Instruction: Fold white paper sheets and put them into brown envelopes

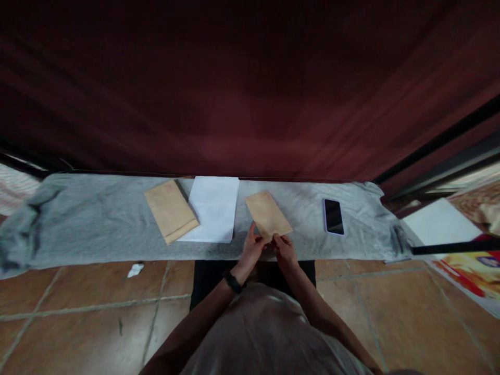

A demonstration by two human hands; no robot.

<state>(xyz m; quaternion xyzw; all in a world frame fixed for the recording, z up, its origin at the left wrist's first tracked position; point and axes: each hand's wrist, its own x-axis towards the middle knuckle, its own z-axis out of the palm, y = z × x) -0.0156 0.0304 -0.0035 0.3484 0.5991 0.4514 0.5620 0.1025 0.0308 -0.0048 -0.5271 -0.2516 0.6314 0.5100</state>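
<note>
A brown paper envelope (267, 211) lies at a slant on the grey cloth in front of me. My left hand (253, 245) grips its near edge with thumb and fingers closed. Just beside it, my right hand (284, 249) pinches the same edge. Whether anything is inside the envelope cannot be seen. To the left rests a stack of brown envelopes (171, 209), overlapping a stack of white paper (214, 208). A dark band sits on my left wrist.
Grey cloth (97, 224) covers the narrow table. A phone (333, 216) with a dark screen lies to the right. Dark red fabric (234, 104) rises behind the table. A white scrap (135, 270) is on the tiled floor, and a colourful printed box (474, 271) stands at far right.
</note>
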